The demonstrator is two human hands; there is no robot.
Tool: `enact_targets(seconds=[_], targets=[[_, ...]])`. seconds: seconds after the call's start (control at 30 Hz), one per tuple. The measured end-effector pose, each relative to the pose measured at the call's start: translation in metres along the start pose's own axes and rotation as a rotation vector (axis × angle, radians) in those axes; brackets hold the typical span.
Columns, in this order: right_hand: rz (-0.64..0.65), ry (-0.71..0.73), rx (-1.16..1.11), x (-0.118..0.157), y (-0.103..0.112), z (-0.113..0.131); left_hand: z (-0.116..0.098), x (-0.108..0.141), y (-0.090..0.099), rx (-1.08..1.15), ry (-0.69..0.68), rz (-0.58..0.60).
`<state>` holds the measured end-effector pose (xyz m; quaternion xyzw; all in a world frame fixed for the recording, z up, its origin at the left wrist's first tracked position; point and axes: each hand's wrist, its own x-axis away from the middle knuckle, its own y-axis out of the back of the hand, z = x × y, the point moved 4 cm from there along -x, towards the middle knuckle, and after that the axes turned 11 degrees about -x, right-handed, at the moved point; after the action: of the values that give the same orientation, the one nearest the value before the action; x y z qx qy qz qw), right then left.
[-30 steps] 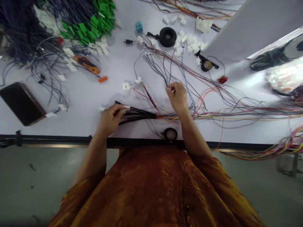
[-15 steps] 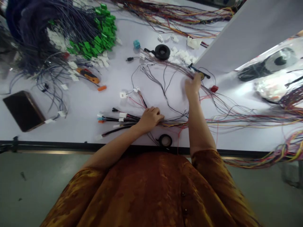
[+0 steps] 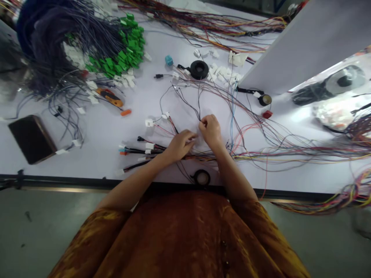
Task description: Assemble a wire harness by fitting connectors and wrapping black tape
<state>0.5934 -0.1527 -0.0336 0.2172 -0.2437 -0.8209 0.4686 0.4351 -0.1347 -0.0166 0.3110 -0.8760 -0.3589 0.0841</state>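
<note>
My right hand (image 3: 210, 131) pinches thin black wires (image 3: 199, 104) at its fingertips, above a wire harness (image 3: 150, 152). That harness has black sleeved branches ending in white connectors to the left. My left hand (image 3: 180, 146) lies on the harness close to my right hand, its fingers curled and partly hiding the wires beneath. I cannot tell whether it grips them. Coloured wires fan out to the right from under my hands. A black tape roll (image 3: 202, 177) sits just below the harness, near the table's front edge.
A white table (image 3: 87, 170) carries wire bundles with green connectors (image 3: 124, 58), loose white connectors (image 3: 222, 72), an orange-handled screwdriver (image 3: 109, 97), a dark phone (image 3: 32, 139) and more tape rolls. A grey panel (image 3: 307, 44) stands at the upper right.
My right hand has come back from the upper right to the middle, beside my left hand. The black harness branches lie more spread out than a second ago.
</note>
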Motion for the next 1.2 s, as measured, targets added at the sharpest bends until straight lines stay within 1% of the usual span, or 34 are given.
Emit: enact_targets(seconds=[0.07,0.13,0.17,0.27,0.33,0.4,0.47,0.57,0.63,0.7,0.77,0.83,0.97,1.07,1.2], targets=[[-0.014,0.041,-0.082,0.01,0.003,0.004,0.009,-0.019,0.014,0.188,0.121,-0.136],[-0.025,0.084,-0.16,0.022,0.005,0.009,0.018,-0.039,0.025,0.343,0.271,-0.205],[-0.031,0.101,-0.197,0.027,0.005,0.01,0.022,-0.048,0.028,0.407,0.353,-0.192],[-0.037,0.121,-0.29,0.038,0.005,0.014,0.032,-0.066,0.027,0.619,0.585,-0.069],[-0.028,0.101,-0.326,0.04,0.004,0.013,0.034,-0.073,0.023,0.813,0.657,-0.018],[-0.017,0.077,-0.349,0.041,0.004,0.012,0.036,-0.08,0.018,0.989,0.68,-0.014],[-0.001,0.047,-0.397,0.041,0.003,0.01,0.036,-0.085,0.014,1.075,0.694,-0.033],[0.031,-0.057,-0.576,0.041,0.0,0.006,0.036,-0.092,0.013,1.077,0.697,-0.095],[0.049,-0.137,-0.707,0.042,-0.003,0.003,0.035,-0.093,0.015,1.077,0.684,-0.158],[0.052,-0.204,-0.79,0.041,-0.004,0.001,0.036,-0.092,0.019,1.105,0.679,-0.22],[0.03,-0.27,-0.84,0.04,-0.004,-0.002,0.038,-0.09,0.022,1.14,0.672,-0.264],[-0.032,-0.334,-0.924,0.037,-0.003,-0.005,0.04,-0.086,0.024,1.174,0.651,-0.281],[-0.163,-0.447,-1.184,0.032,0.001,-0.011,0.045,-0.08,0.025,1.235,0.657,-0.288],[-0.176,-0.493,-1.274,0.031,0.004,-0.014,0.051,-0.079,0.025,1.234,0.675,-0.297],[-0.158,-0.484,-1.318,0.031,0.006,-0.016,0.057,-0.083,0.027,1.204,0.667,-0.305]])
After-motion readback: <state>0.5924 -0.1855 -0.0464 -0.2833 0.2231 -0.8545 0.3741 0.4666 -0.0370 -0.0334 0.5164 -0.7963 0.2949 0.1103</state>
